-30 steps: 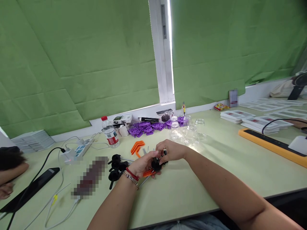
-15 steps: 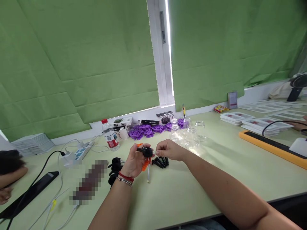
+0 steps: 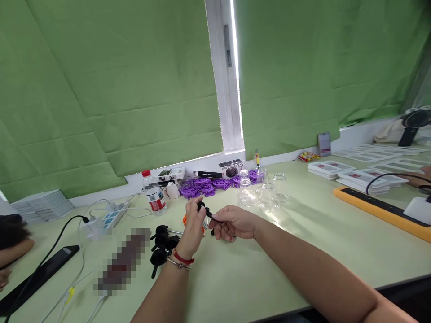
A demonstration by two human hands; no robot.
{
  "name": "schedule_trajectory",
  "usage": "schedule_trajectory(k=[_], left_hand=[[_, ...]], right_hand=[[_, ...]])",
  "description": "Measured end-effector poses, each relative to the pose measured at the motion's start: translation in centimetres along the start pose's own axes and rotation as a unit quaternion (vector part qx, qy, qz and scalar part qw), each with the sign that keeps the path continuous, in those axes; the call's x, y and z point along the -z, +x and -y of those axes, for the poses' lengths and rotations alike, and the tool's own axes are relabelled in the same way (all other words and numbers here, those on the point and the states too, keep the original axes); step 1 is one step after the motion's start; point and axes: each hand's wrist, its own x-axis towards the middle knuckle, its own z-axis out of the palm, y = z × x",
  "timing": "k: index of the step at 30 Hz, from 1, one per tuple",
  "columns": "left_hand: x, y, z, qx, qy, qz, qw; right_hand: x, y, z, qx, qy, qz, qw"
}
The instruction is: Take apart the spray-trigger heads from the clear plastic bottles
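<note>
My left hand [image 3: 192, 226] is raised above the pale green table [image 3: 269, 264], fingers closed around a small black plastic part [image 3: 201, 207]. My right hand [image 3: 232, 222] is just to its right, pinching a black peg [image 3: 215, 216] that reaches toward that part. An orange bracket [image 3: 185, 219] shows partly behind my left hand. Several black pegged parts [image 3: 160, 242] lie on the table left of my left wrist.
Purple plastic discs [image 3: 202, 185], clear glass jars [image 3: 266, 195], a water bottle [image 3: 153, 195] and small boxes line the back edge. A power strip [image 3: 106, 217] with cables and a black tablet [image 3: 37, 273] lie left. An orange-edged tray [image 3: 380, 207] and stacked cards [image 3: 357, 172] sit right. Another person's arm [image 3: 13, 246] is far left.
Both hands rose from the table with the black part. My left hand turned upright and my right hand took a peg and brought it against the part.
</note>
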Motion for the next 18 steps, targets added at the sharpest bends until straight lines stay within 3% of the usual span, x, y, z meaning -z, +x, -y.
schedule_trajectory(k=[3,5,6,8,10,12,14,18], left_hand=[[0.3,-0.1,0.1,-0.136,0.126,0.016,0.983],[0.6,0.1,0.4,-0.150,0.146,-0.033,0.977],[0.7,0.3,0.6,-0.135,0.144,-0.064,0.978],[0.9,0.7,1.5,-0.074,0.120,-0.128,0.982],[1.1,1.4,2.6,0.009,0.074,-0.184,0.980],[1.2,2.0,3.8,0.087,0.010,-0.227,0.970],[1.3,2.4,4.7,0.134,-0.030,-0.254,0.957],[1.4,2.9,5.2,0.146,-0.053,-0.296,0.942]], right_hand=[[0.9,0.1,0.0,0.042,-0.091,-0.062,0.993],[2.2,0.6,-0.2,0.070,-0.191,-0.156,0.966],[3.0,0.9,-0.4,0.077,-0.258,-0.216,0.939],[4.7,1.9,-0.8,0.062,-0.415,-0.325,0.848],[6.3,2.9,-1.5,-0.020,-0.532,-0.393,0.750],[7.5,3.8,-2.3,-0.061,-0.558,-0.405,0.722],[8.3,4.6,-3.0,-0.080,-0.572,-0.399,0.712],[9.0,5.4,-3.9,-0.105,-0.606,-0.382,0.690]])
